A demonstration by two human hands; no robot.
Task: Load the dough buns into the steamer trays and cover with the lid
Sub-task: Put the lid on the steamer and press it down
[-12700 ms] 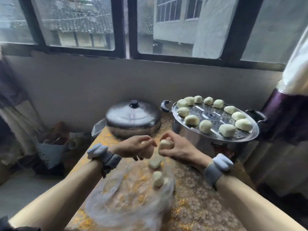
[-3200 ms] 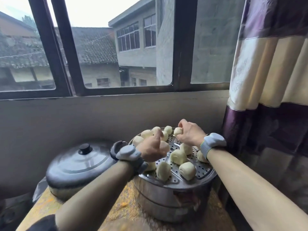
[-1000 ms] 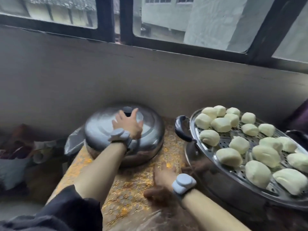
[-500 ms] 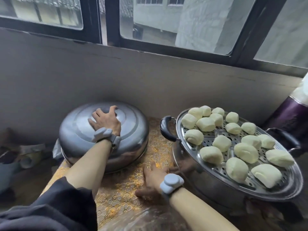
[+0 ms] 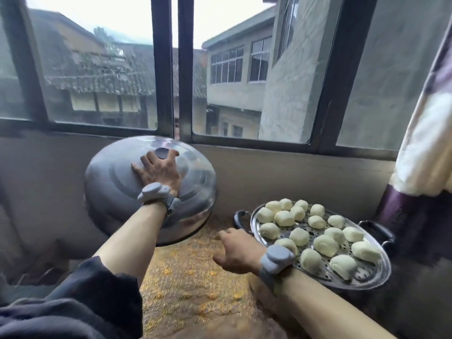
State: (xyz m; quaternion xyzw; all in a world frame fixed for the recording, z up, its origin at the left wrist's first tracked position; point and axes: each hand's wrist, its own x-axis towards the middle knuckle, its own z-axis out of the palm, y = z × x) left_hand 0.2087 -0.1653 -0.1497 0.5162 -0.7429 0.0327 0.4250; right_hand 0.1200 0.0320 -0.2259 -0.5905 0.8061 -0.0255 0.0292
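Observation:
My left hand (image 5: 157, 171) grips the black knob of the domed steel lid (image 5: 117, 192), which hangs tilted in the air above the table, left of the steamer. The steamer's perforated top tray (image 5: 367, 277) sits at the right and holds several pale dough buns (image 5: 299, 236), uncovered. My right hand (image 5: 238, 250) hovers low over the table beside the steamer's left black handle (image 5: 238, 217), fingers loosely curled, holding nothing.
A gold-patterned tablecloth (image 5: 190, 277) covers the table. A grey wall (image 5: 281, 177) and a dark-framed window run close behind. A purple and cream curtain (image 5: 420, 172) hangs right beside the steamer. Clear plastic (image 5: 220, 326) lies at the table's near edge.
The lid has been lifted off the table by my left hand and tilted up. My right hand has risen from the cloth, toward the steamer handle.

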